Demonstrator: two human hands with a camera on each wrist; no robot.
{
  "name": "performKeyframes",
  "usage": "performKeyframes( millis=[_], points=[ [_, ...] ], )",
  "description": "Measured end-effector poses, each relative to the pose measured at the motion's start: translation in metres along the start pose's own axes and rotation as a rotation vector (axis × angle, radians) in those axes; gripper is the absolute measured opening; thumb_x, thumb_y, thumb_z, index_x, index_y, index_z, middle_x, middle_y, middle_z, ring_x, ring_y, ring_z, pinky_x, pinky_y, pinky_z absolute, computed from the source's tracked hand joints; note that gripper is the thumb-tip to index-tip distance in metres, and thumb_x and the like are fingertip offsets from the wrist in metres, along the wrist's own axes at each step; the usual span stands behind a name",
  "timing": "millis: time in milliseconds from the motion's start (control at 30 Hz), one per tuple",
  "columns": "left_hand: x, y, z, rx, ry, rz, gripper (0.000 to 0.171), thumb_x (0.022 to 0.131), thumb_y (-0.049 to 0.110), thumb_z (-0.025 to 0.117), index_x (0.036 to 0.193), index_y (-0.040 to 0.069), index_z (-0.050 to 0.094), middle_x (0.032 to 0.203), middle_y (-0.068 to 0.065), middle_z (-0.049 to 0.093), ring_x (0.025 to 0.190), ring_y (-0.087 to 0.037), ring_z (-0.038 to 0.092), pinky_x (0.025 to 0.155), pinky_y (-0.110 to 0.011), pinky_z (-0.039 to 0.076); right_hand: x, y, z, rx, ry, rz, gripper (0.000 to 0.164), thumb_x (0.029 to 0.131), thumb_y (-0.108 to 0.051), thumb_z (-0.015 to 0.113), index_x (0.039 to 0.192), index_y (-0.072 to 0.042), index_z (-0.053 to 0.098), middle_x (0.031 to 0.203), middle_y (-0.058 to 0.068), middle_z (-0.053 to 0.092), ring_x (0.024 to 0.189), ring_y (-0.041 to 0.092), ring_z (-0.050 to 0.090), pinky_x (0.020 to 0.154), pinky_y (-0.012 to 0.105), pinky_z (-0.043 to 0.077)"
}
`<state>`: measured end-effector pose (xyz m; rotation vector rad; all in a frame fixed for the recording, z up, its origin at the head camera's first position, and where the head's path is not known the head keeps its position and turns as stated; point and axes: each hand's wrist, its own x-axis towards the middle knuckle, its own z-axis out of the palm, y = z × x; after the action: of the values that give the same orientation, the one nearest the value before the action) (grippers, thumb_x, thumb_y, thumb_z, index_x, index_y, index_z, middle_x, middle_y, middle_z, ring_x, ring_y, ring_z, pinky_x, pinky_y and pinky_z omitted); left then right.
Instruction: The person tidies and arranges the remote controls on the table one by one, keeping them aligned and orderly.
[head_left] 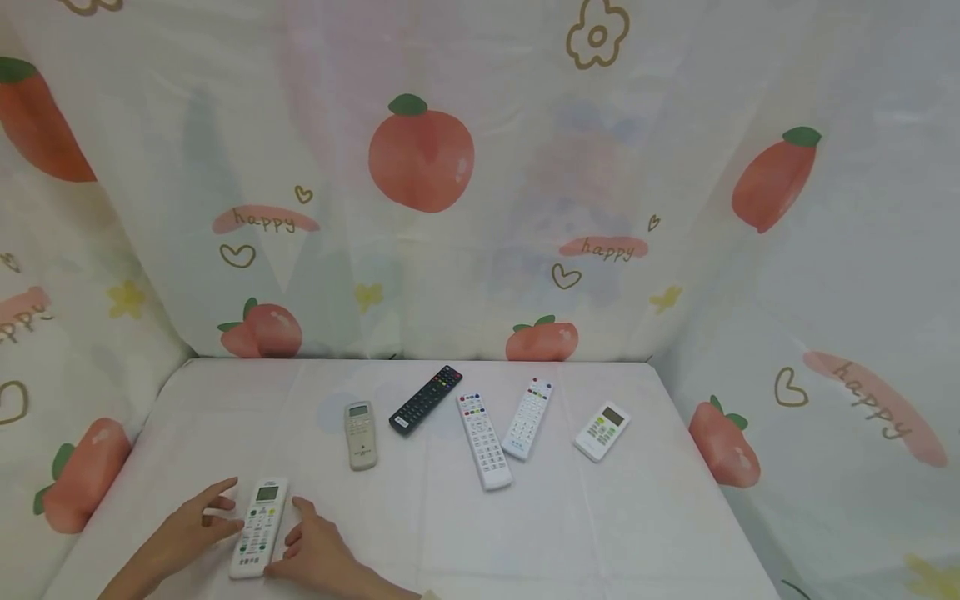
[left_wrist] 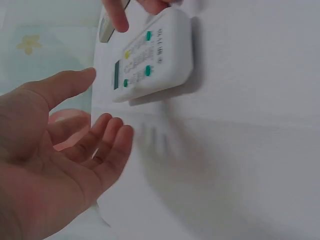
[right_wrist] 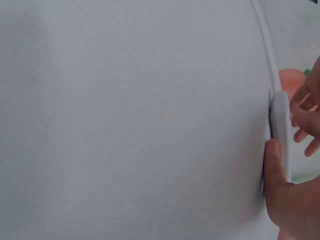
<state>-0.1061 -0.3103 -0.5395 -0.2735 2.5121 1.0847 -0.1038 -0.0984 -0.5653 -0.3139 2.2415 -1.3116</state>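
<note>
A white air-conditioner remote (head_left: 259, 528) with a small screen and green and yellow buttons lies at the table's front left, between both hands. My left hand (head_left: 183, 533) is just left of it; the left wrist view shows that palm (left_wrist: 55, 170) with relaxed fingers and nothing in them. At the right edge of the remote is my right hand (head_left: 318, 554), its thumb touching the lower side and its index finger extended near the upper part. In the right wrist view the thumb (right_wrist: 273, 160) lies along the side of the remote (right_wrist: 281, 117).
Behind, on the white tablecloth (head_left: 450, 542), lie a beige remote (head_left: 361, 435), a black remote (head_left: 426, 400), two long white remotes (head_left: 484, 442) with ends close together, and a short white remote (head_left: 602, 432). Fruit-printed curtains (head_left: 480, 275) enclose the back and sides.
</note>
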Motion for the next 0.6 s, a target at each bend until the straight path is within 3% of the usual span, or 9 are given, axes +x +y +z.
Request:
performKeyframes(
  millis=[167, 333, 467, 600],
  points=[
    [0.008, 0.016, -0.010, 0.028, 0.081, 0.117, 0.076, 0.092, 0.032, 0.072, 0.145, -0.008, 0.035, 0.125, -0.030, 0.055, 0.110, -0.041, 0.057, 0.083, -0.050, 0.053, 0.000, 0.010, -0.020, -0.017, -0.009, -0.120, 0.063, 0.083, -0.016, 0.083, 0.138, -0.013, 0.054, 0.087, -0.016, 0.055, 0.075, -0.003, 0.051, 0.070, 0.018, 0.048],
    [0.017, 0.033, -0.010, 0.032, 0.099, 0.267, 0.071, 0.091, 0.027, 0.074, 0.146, -0.003, 0.041, 0.129, -0.028, 0.056, 0.114, -0.045, 0.057, 0.087, -0.055, 0.051, 0.002, 0.019, -0.040, -0.044, 0.020, -0.213, 0.046, 0.084, -0.016, 0.081, 0.127, -0.011, 0.063, 0.092, -0.016, 0.058, 0.084, -0.005, 0.053, 0.077, 0.017, 0.049],
    [0.029, 0.049, -0.007, 0.053, 0.092, 0.394, 0.065, 0.090, 0.022, 0.075, 0.144, -0.001, 0.047, 0.129, -0.026, 0.058, 0.112, -0.044, 0.058, 0.086, -0.056, 0.051, 0.003, 0.026, -0.053, -0.010, 0.058, -0.208, 0.038, 0.084, -0.013, 0.081, 0.120, -0.009, 0.067, 0.098, -0.013, 0.063, 0.089, -0.003, 0.057, 0.082, 0.019, 0.050],
    [0.045, 0.063, -0.002, 0.063, 0.092, 0.475, 0.061, 0.089, 0.018, 0.076, 0.141, -0.001, 0.050, 0.128, -0.025, 0.060, 0.111, -0.043, 0.059, 0.088, -0.054, 0.052, 0.003, 0.033, -0.066, 0.007, 0.109, -0.164, 0.035, 0.083, -0.013, 0.081, 0.116, -0.010, 0.069, 0.100, -0.012, 0.065, 0.092, -0.001, 0.059, 0.083, 0.020, 0.051]
  ],
)
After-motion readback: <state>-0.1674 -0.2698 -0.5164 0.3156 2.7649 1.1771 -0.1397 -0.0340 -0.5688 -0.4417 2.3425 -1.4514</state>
